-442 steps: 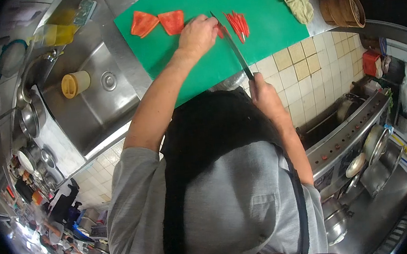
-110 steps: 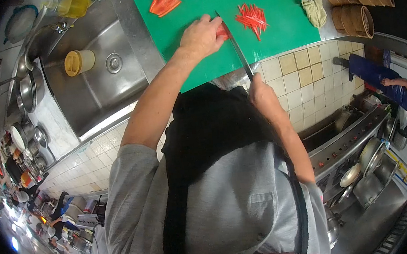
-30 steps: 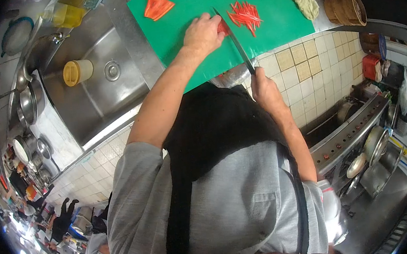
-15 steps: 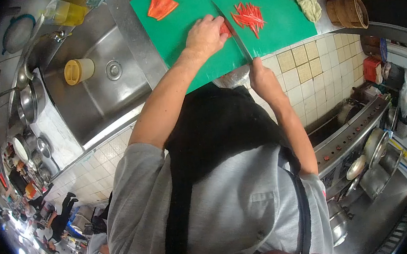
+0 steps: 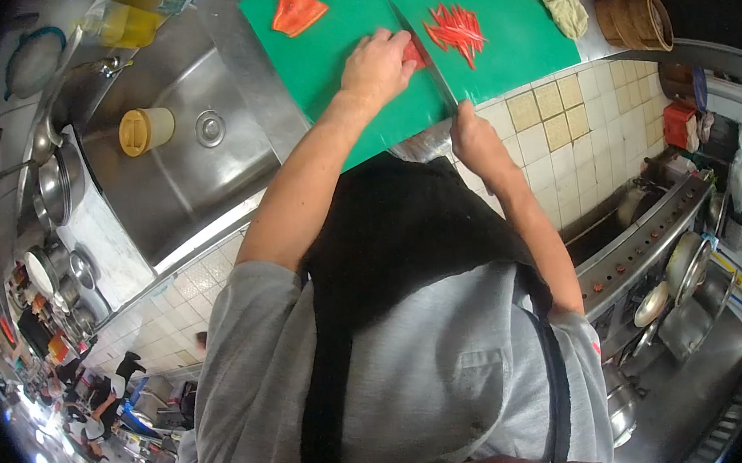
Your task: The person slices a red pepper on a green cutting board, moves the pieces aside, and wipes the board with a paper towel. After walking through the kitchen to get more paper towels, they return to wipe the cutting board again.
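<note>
On the green cutting board (image 5: 498, 67) my left hand (image 5: 378, 68) presses down on a piece of red pepper (image 5: 414, 51), fingers bent over it. My right hand (image 5: 479, 142) grips the handle of a long kitchen knife (image 5: 425, 55). Its blade lies along the right edge of that piece, tip pointing away from me. Just right of the blade is a small pile of thin red pepper strips (image 5: 457, 34). A larger flat slab of red pepper (image 5: 297, 12) rests at the board's far left.
A crumpled pale cloth (image 5: 565, 13) lies at the board's right edge, beside bamboo steamer baskets (image 5: 634, 23). To the left is a steel sink (image 5: 183, 183) holding a yellow-lidded container (image 5: 147, 131). A stove front (image 5: 644, 241) stands at the right. Other people are at the lower left.
Both hands stay almost in place, with the knife still against the pepper piece. The whole view has shifted slightly. A person at the lower left has moved partly out of sight.
</note>
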Available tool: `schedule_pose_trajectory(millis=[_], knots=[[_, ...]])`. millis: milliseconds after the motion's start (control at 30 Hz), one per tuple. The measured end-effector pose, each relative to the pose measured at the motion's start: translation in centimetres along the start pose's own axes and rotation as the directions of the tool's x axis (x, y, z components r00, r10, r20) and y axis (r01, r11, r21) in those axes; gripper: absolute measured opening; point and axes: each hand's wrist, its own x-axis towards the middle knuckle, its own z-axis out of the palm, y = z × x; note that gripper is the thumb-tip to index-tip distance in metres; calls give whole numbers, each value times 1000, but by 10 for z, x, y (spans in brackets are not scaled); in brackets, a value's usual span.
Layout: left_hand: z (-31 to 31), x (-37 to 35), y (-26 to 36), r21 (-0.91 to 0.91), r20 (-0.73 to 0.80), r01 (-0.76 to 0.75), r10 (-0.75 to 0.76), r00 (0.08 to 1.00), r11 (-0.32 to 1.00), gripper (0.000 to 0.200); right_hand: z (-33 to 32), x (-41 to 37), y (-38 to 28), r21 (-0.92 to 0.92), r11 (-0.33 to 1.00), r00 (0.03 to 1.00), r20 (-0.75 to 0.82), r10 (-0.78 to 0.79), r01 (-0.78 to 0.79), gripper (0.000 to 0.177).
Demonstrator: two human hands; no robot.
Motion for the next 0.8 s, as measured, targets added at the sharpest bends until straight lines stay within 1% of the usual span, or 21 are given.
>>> schedule_pose_trajectory(millis=[33, 133, 433, 467, 567, 633, 800], knots=[[0, -1, -1, -10, 4, -8, 8, 1000, 1000, 40, -3, 1, -2, 9, 1000, 1000, -5, -25, 25, 17], [2, 4, -2, -13, 11, -23, 23, 1000, 1000, 40, -6, -7, -1, -30, 999, 999, -31, -14, 13, 16], [0, 6, 0, 4, 61, 4, -4, 998, 1000, 39, -8, -40, -6, -65, 994, 996, 22, 89, -87, 16], [-1, 6, 1, 0, 66, 10, -10, 998, 1000, 39, -3, -38, -4, -50, 996, 997, 17, 74, -73, 16], [1, 3, -2, -24, 16, -6, 6, 1000, 1000, 39, 9, -22, 3, -13, 1000, 1000, 4, 27, -27, 16], [1, 3, -5, -45, 25, 0, 1, 1000, 999, 39, 7, -5, -1, -10, 1000, 1000, -6, 1, -1, 16], [2, 5, -7, -31, 40, -18, 19, 999, 999, 37, -8, -15, -11, -33, 999, 999, -34, 17, -18, 13]])
